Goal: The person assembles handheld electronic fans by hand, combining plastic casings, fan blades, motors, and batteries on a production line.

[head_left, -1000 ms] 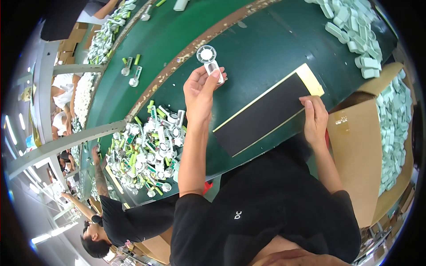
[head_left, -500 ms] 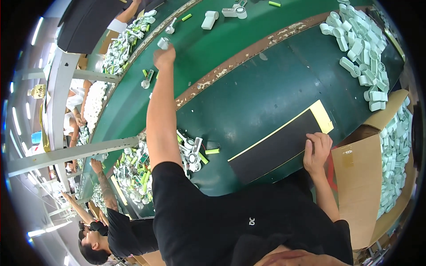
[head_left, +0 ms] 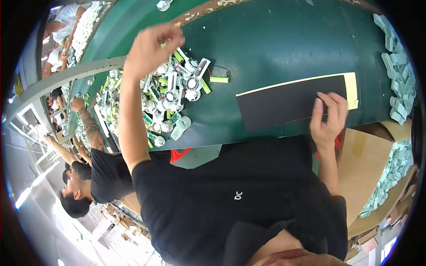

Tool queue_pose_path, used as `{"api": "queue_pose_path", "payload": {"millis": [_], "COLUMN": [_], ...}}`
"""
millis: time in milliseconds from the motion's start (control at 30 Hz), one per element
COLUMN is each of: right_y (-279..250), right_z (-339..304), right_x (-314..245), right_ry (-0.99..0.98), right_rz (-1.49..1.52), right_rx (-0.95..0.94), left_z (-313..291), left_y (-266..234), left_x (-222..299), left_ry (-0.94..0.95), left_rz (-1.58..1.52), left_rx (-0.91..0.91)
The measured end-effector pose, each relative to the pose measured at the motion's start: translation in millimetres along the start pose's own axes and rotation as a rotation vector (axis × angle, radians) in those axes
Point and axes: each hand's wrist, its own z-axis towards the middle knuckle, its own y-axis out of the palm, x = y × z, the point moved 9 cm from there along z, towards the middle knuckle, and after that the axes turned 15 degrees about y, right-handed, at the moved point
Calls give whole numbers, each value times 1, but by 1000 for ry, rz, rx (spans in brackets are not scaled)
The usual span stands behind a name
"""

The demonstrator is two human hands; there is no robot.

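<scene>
My left hand [head_left: 151, 51] is over the pile of small fan parts [head_left: 171, 88], its fingers curled and blurred. A green bit shows by the fingers, but I cannot make out whether they hold it. White fan heads, green cylindrical battery cells and wires make up the pile. A pale green housing [head_left: 180, 127] lies at its near edge, and one green cell [head_left: 219, 80] sits off to its right. My right hand [head_left: 329, 116] hovers or rests, fingers loosely bent and apart, at the black board [head_left: 284, 104] with a yellow edge; nothing shows in it.
Pale green housings [head_left: 399, 73] are heaped at the table's right end. A cardboard box [head_left: 361, 164] of such housings stands at my right. A grey metal bar [head_left: 84, 68] crosses at left. Beyond the brown rail runs a green conveyor [head_left: 133, 22]; a co-worker [head_left: 111, 173] is at my left.
My left hand has come back from the conveyor to the fan-part pile; the pale part it had there is no longer clearly visible. The view has shifted. My right hand stays by the black board.
</scene>
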Motion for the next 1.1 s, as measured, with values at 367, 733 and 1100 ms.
{"api": "queue_pose_path", "payload": {"millis": [367, 733, 1100], "right_y": [76, 101, 75], "right_z": [-15, -2, -4], "right_x": [-107, -115, -77], "right_ry": [-260, -196, -62], "right_rz": [359, 296, 470], "right_rx": [-388, -455, -452], "left_z": [-110, -85, -56], "left_y": [72, 93, 77], "left_x": [83, 88, 137], "left_ry": [-109, -145, -117], "left_rz": [493, 6, -342], "left_rx": [123, 271, 363]}}
